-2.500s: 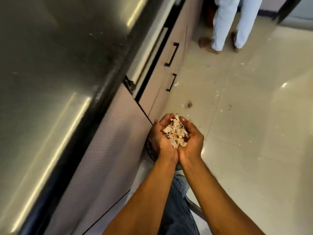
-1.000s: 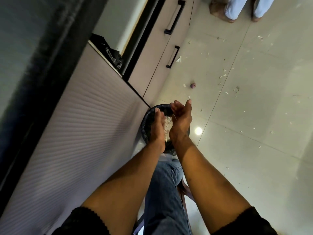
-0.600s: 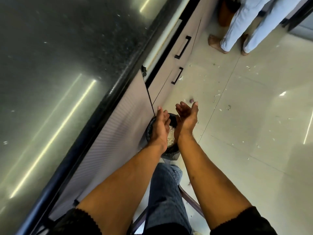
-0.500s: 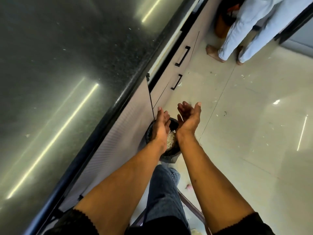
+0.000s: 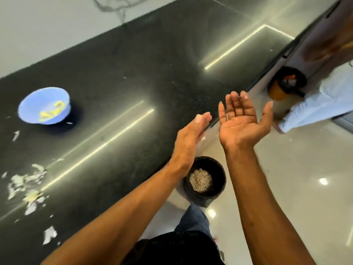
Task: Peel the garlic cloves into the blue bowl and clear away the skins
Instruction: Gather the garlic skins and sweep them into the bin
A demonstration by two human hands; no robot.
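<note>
Both hands are raised at counter height, empty. My left hand (image 5: 189,138) is edge-on with straight fingers. My right hand (image 5: 242,121) faces palm up with spread fingers. Below them on the floor stands a black bin (image 5: 219,175) with a heap of pale garlic skins (image 5: 200,179) inside. The blue bowl (image 5: 38,104) sits far left on the black counter (image 5: 152,73) and holds yellowish peeled cloves (image 5: 51,111). Loose skins (image 5: 24,184) lie scattered on the counter's left front.
Another person in light trousers (image 5: 321,104) stands at the right on the glossy tiled floor (image 5: 296,178). A second dark bin with an orange base (image 5: 286,85) sits by the cabinet there. My jeans leg (image 5: 193,219) is below the bin.
The handful of skins dropped from my cupped hands into the black bin. My hands then rose apart and empty, and my view lifted from the floor to the counter with the bowl.
</note>
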